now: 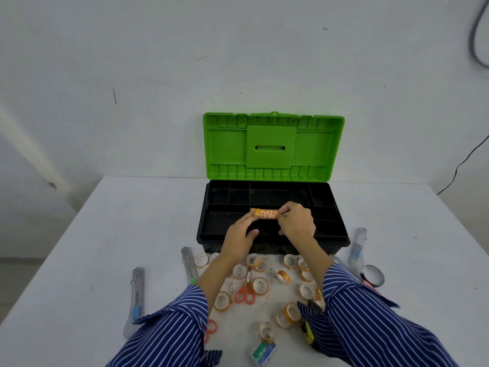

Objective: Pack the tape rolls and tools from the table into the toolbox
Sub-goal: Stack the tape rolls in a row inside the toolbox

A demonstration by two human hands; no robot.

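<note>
You held a row of small tape rolls over the black tray of the toolbox. Your left hand pinched one end and your right hand pinched the other. The rolls looked light and hard, but loose, so I think the row could fall apart unless you squeezed both ends. The long front space below looked wide enough. Its thin walls stood close by. More loose rolls lay on the table.
</note>
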